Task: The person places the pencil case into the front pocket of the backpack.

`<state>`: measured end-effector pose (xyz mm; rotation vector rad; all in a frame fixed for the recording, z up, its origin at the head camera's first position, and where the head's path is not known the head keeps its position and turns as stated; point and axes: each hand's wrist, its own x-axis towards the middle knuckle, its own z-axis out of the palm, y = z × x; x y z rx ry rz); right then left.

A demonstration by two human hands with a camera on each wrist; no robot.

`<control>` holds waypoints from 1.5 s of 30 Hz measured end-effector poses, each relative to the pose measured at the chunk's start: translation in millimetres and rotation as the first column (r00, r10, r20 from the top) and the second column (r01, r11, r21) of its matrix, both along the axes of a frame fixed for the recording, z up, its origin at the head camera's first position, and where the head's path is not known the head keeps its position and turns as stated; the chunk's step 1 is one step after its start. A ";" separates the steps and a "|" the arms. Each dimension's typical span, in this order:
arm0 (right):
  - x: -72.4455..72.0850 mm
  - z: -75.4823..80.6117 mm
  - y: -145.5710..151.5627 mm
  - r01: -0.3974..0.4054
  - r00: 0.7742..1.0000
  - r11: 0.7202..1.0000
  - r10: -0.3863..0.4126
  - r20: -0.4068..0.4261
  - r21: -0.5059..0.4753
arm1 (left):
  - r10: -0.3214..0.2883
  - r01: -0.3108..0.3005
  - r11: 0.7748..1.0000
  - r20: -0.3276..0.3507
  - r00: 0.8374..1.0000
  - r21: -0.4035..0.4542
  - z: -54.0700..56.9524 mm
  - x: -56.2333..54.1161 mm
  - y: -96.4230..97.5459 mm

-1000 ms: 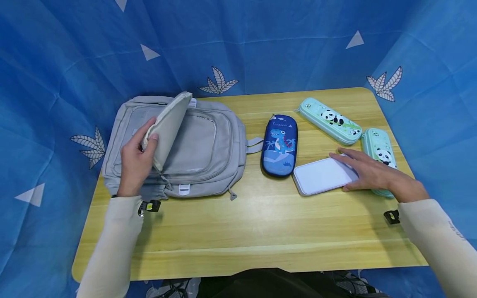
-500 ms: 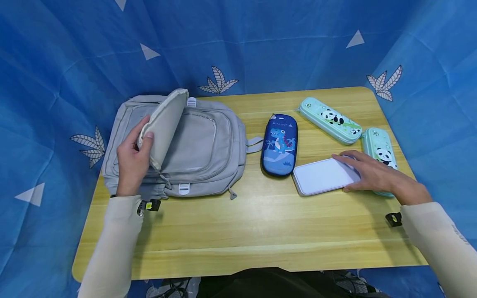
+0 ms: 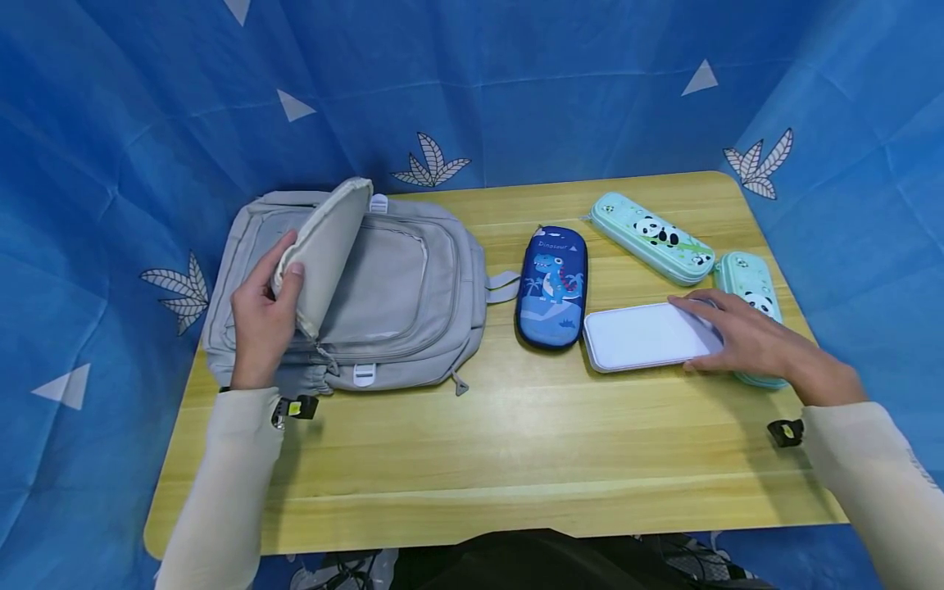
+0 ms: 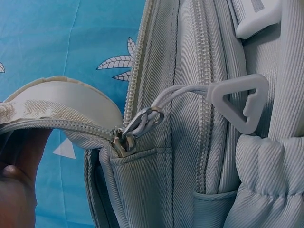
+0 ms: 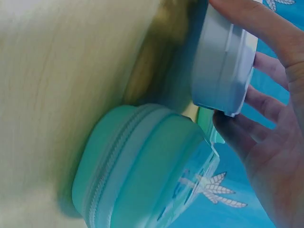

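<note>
On the left of the table in the head view lies a grey backpack (image 3: 442,328), its front pocket unzipped. My left hand (image 3: 261,324) holds that pocket's raised flap (image 3: 324,254), thumb on the pale inner side. A zipper pull (image 4: 124,141) hangs at the flap's corner in the left wrist view. My right hand (image 3: 745,340) grips the right end of a plain white pencil box (image 3: 642,338). Thumb and fingers span the white pencil box (image 5: 223,61) in the right wrist view. Whether the box touches the table I cannot tell.
A blue dinosaur pencil case (image 3: 551,287) lies between backpack and white box. Two mint-green panda pencil cases lie at the right: one pencil case (image 3: 652,238) behind the box, the other pencil case (image 3: 748,283) partly under my right hand. Blue cloth (image 3: 546,90) surrounds the wooden table (image 3: 516,467).
My left hand has drawn the flap a little further left. The white pencil box, in my right hand, has shifted slightly right and away from me and turned a little.
</note>
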<state>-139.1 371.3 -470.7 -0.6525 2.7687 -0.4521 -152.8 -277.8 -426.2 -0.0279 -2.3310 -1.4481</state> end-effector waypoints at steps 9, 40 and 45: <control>-2.3 8.8 3.7 0.046 0.999 0.999 -0.046 -0.020 0.004 | -0.014 0.015 1.000 -0.031 0.999 0.013 -0.5 0.0 -0.7; -17.9 28.1 -30.5 0.116 0.976 0.993 -0.119 -0.185 -0.025 | 0.101 -0.090 0.989 -0.085 0.991 0.119 -2.9 -0.6 -2.8; -22.3 31.2 -41.9 0.127 0.979 0.992 -0.129 -0.160 -0.026 | 0.092 -0.083 0.991 -0.081 0.993 0.107 0.5 -1.5 -4.2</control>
